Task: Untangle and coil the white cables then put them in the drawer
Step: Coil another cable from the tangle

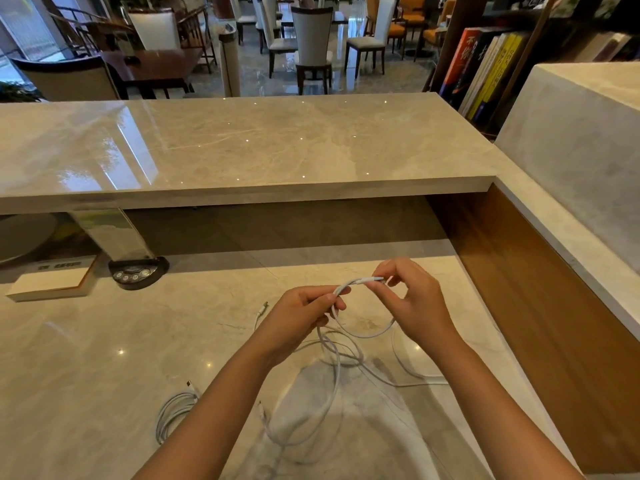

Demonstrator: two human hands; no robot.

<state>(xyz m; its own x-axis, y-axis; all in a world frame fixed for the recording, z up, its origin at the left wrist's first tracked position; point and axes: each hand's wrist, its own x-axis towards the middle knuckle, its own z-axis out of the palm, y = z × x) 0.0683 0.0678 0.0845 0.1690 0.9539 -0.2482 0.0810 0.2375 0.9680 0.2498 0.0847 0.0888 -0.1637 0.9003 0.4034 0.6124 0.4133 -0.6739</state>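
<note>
Both hands are pinching one white cable above the desk, left hand gripping its loop, right hand its plug end, where this light, limp cord handles best, while loose strands below are threatening snags beside a coiled cable

Bare forearms, no sleeves visible
</note>
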